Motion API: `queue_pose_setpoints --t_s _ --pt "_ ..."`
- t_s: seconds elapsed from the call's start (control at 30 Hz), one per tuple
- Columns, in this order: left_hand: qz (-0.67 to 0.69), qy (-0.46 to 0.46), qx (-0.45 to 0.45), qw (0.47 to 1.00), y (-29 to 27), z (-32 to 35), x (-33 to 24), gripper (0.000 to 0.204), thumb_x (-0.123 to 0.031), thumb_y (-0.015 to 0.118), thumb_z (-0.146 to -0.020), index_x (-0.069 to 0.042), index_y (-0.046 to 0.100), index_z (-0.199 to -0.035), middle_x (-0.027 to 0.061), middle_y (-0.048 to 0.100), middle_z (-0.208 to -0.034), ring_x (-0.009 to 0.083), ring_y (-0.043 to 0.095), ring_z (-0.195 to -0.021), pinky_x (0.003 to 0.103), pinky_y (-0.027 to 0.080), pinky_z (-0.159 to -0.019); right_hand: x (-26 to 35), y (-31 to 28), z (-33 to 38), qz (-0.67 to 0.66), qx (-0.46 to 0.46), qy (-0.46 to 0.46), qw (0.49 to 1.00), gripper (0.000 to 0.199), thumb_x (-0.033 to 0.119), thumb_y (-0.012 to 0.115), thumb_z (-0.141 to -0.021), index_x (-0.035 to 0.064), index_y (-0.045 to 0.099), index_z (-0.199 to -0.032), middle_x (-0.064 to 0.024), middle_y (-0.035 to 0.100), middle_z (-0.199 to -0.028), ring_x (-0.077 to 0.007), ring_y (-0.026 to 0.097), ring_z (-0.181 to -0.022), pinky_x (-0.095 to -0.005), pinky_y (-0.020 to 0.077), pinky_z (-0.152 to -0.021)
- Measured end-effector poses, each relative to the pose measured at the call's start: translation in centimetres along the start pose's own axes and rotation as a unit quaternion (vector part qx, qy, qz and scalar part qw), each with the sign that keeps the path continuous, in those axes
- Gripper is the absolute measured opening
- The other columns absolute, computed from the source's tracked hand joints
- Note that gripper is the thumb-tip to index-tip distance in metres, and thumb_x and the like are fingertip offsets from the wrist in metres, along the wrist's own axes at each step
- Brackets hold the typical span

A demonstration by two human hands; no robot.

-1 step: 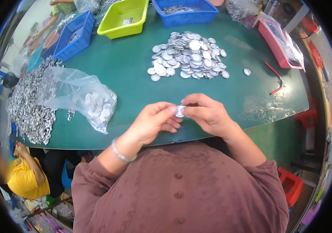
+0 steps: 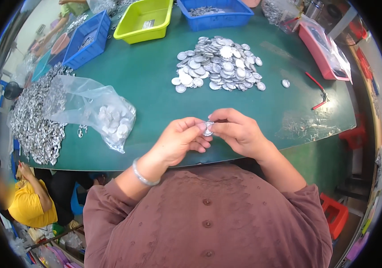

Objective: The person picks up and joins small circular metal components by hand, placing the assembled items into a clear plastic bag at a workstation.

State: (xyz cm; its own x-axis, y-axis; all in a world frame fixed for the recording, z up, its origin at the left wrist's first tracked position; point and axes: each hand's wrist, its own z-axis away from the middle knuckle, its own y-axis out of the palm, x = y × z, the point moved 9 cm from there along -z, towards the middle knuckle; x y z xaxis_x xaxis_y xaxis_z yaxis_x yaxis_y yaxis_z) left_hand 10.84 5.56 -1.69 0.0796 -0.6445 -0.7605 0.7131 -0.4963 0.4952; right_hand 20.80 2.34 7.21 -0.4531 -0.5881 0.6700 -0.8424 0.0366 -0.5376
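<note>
A small round silver medallion (image 2: 207,130) is pinched between both hands, just above the near edge of the green table (image 2: 155,98). My left hand (image 2: 181,140) grips its left side with thumb and fingers, and a bracelet circles that wrist. From the right, my right hand (image 2: 240,131) holds it between thumb and fingertips. Part of the medallion is covered by the fingers. Beyond the hands lies a heap of similar silver medallions (image 2: 220,67). One loose medallion (image 2: 285,83) rests to the right of that heap.
Left are a clear bag of medallions (image 2: 115,120) and a pile of metal clasps (image 2: 37,123). Red-handled pliers (image 2: 320,91) lie right, near a pink tray (image 2: 316,49). Green (image 2: 124,33) and blue bins (image 2: 240,22) stand at the back. A person in yellow (image 2: 30,207) sits lower left.
The medallion has tilted slightly between my fingers. Both hands stay nearly in place, and the whole view has shifted a little.
</note>
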Motion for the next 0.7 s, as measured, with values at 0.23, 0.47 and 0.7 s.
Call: queue_pose_setpoints --t_s 0.23,0.47,0.7 --pt "0.051 0.06 -0.058 0.995 -1.5 0.2 -0.1 0.018 -0.011 0.052 -0.086 0.002 0.057 -0.098 0.0122 0.063 -0.087 0.0185 0.063 -0.074 0.027 0.053 -0.065 -6.7 1.4 2.6 -0.317 -0.092 0.292 0.898 0.019 0.004 0.06 -0.079 -0.0005 0.058 -0.097 -0.0047 0.059 -0.091 -0.0088 0.056 -0.078 -0.0225 0.0465 -0.067" --pt "0.047 0.066 -0.024 0.996 -1.2 0.1 -0.2 0.022 -0.009 0.05 -0.087 0.003 0.056 -0.103 0.0149 0.062 -0.093 0.0208 0.063 -0.08 0.03 0.054 -0.071 -7.0 3.6 2.6 -0.381 -0.053 0.359 0.851 0.018 0.009 0.059 -0.081 -0.0026 0.059 -0.095 -0.0035 0.061 -0.08 -0.0072 0.053 -0.067 -0.0207 0.045 -0.061" --pt "0.043 0.073 -0.014 0.996 -1.6 -0.1 -0.1 0.021 -0.01 0.05 -0.087 0.002 0.057 -0.102 0.0138 0.062 -0.092 0.0194 0.063 -0.08 0.03 0.053 -0.071 -7.6 3.9 2.8 -0.403 -0.065 0.377 0.832 0.016 0.008 0.057 -0.082 -0.0032 0.059 -0.094 -0.0047 0.061 -0.079 -0.0077 0.053 -0.064 -0.0206 0.0448 -0.059"
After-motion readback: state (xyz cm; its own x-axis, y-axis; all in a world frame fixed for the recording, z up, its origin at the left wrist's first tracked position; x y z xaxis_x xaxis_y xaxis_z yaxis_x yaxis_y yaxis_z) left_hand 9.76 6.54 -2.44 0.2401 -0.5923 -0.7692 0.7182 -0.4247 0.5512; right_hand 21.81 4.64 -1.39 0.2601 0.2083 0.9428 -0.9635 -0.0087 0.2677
